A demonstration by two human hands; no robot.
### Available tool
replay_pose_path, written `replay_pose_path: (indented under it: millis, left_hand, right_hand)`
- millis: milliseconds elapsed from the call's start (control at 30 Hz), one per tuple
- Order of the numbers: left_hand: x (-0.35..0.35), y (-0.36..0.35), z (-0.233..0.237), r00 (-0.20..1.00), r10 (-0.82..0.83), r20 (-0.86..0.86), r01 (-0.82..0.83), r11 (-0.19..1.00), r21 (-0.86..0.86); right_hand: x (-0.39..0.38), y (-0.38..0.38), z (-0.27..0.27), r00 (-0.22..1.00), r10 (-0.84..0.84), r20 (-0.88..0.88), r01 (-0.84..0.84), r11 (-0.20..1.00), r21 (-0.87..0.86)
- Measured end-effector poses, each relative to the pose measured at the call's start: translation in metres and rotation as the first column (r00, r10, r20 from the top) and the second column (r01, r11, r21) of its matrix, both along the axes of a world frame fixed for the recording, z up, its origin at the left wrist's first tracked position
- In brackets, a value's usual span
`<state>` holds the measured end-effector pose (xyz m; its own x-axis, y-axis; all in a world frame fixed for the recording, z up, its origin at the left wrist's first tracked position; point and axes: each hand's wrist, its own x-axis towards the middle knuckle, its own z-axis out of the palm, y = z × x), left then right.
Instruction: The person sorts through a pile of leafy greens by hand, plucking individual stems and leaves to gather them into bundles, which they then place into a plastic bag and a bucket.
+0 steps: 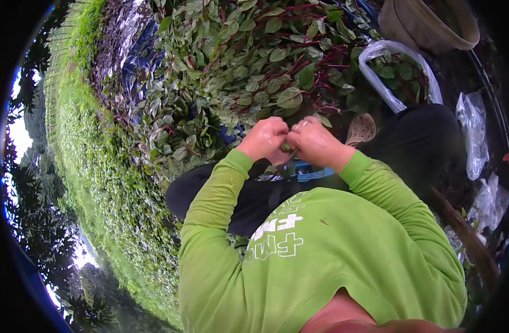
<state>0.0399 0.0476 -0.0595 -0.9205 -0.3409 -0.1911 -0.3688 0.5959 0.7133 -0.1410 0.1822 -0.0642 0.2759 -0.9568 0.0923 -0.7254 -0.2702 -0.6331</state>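
My left hand and my right hand meet low in front of my body, fingertips curled close together. A bit of green leaf or stem shows between them; how each hand grips it is hard to make out. Right beyond the hands lies a large heap of leafy greens with reddish-purple stems. Beneath my right hand, a blue plastic object is partly hidden by the hand and my lap.
An open plastic bag holds more leaves at the right, near a beige container. Clear plastic bags and a brown branch lie farther right. A tan clog is beside my right hand.
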Motion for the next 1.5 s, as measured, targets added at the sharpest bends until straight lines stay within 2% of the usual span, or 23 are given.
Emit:
replay_pose_path:
  millis: [33,67,100,133,167,233,300,367,433,533,667,700,767,800,833,867,967,1000,1100,1233,1267,1400,1500]
  left_hand:
    - [0.007,-0.003,0.001,1.000,-0.008,0.007,0.009,0.995,-0.096]
    - [0.016,-0.011,0.005,0.981,0.192,0.020,-0.190,0.980,-0.058]
    - [0.029,-0.023,0.005,0.903,0.408,0.132,-0.373,0.899,-0.229]
    - [0.038,-0.044,0.005,0.804,0.523,0.283,-0.332,0.790,-0.515]
    - [0.041,-0.051,0.022,0.815,0.549,0.187,-0.173,0.537,-0.826]
    - [0.041,-0.070,-0.006,0.862,0.507,-0.019,-0.281,0.445,-0.850]
    - [0.024,-0.090,-0.035,0.906,0.417,-0.076,-0.389,0.749,-0.536]
    - [-0.023,-0.085,-0.060,0.942,0.334,-0.034,-0.325,0.880,-0.348]
    - [-0.070,-0.069,-0.074,0.925,0.310,-0.218,-0.379,0.761,-0.527]
    - [-0.096,-0.071,-0.087,0.935,0.340,-0.095,-0.314,0.675,-0.668]
    - [-0.075,-0.101,-0.076,0.883,0.410,-0.227,-0.466,0.719,-0.515]
    - [-0.072,-0.102,-0.061,0.832,0.521,-0.189,-0.542,0.693,-0.476]
    - [-0.056,-0.113,-0.054,0.768,0.620,-0.159,-0.635,0.707,-0.310]
    - [-0.052,-0.114,-0.058,0.658,0.737,-0.155,-0.739,0.671,0.054]
    - [-0.051,-0.115,-0.063,0.545,0.832,-0.097,-0.741,0.533,0.409]
    - [-0.050,-0.116,-0.068,0.449,0.894,0.007,-0.637,0.315,0.704]
    - [-0.057,-0.102,-0.060,0.373,0.927,0.044,-0.479,0.151,0.864]
    - [-0.053,-0.104,-0.062,0.469,0.883,0.035,-0.501,0.233,0.833]
    - [-0.054,-0.099,-0.072,0.535,0.844,-0.045,-0.686,0.464,0.561]
    - [-0.043,-0.092,-0.057,0.706,0.697,-0.123,-0.631,0.699,0.336]
    - [-0.037,-0.095,-0.061,0.740,0.655,-0.156,-0.574,0.735,0.361]
    - [-0.028,-0.083,-0.025,0.785,0.616,0.057,-0.540,0.637,0.550]
    - [-0.020,-0.079,-0.018,0.853,0.508,0.125,-0.464,0.625,0.628]
  right_hand:
    - [0.006,0.004,0.002,0.999,-0.014,-0.029,0.016,0.997,0.073]
    - [0.010,0.008,0.005,1.000,-0.015,-0.002,0.015,0.991,0.132]
    - [0.012,0.010,0.010,1.000,-0.016,0.024,0.012,0.982,0.188]
    - [0.012,0.013,0.007,0.998,-0.030,0.058,0.022,0.991,0.133]
    - [0.014,0.016,0.001,0.995,-0.044,0.094,0.037,0.996,0.081]
    - [0.010,0.015,-0.005,0.997,-0.050,0.065,0.050,0.999,0.008]
    - [0.005,0.007,-0.010,0.997,-0.041,-0.061,0.040,0.999,-0.028]
    - [0.004,-0.002,-0.014,0.996,-0.069,-0.058,0.070,0.997,0.013]
    - [0.003,-0.007,-0.020,0.993,-0.098,-0.068,0.102,0.993,0.057]
    - [-0.002,-0.009,-0.029,0.988,-0.109,-0.114,0.123,0.984,0.128]
    - [-0.009,-0.008,-0.032,0.988,-0.069,-0.138,0.090,0.985,0.150]
    - [-0.009,-0.008,-0.034,0.990,-0.062,-0.130,0.080,0.988,0.131]
    - [-0.008,-0.006,-0.037,0.992,-0.072,-0.105,0.083,0.991,0.103]
    - [-0.007,-0.007,-0.037,0.992,-0.075,-0.097,0.083,0.993,0.085]
    - [-0.006,-0.008,-0.037,0.992,-0.086,-0.092,0.095,0.991,0.098]
    - [-0.006,-0.010,-0.036,0.991,-0.099,-0.090,0.109,0.988,0.109]
    - [-0.010,-0.020,-0.021,0.984,-0.168,-0.061,0.172,0.983,0.065]
    - [-0.011,-0.021,-0.016,0.980,-0.192,-0.045,0.194,0.980,0.042]
    - [-0.016,-0.027,-0.016,0.966,-0.260,-0.016,0.255,0.958,-0.129]
    - [-0.022,-0.032,0.003,0.923,-0.383,-0.042,0.357,0.890,-0.283]
    - [-0.026,-0.034,-0.001,0.924,-0.380,-0.034,0.361,0.900,-0.243]
    - [-0.034,-0.038,-0.014,0.876,-0.470,-0.106,0.427,0.859,-0.282]
    - [-0.028,-0.038,-0.025,0.895,-0.419,-0.155,0.417,0.908,-0.045]
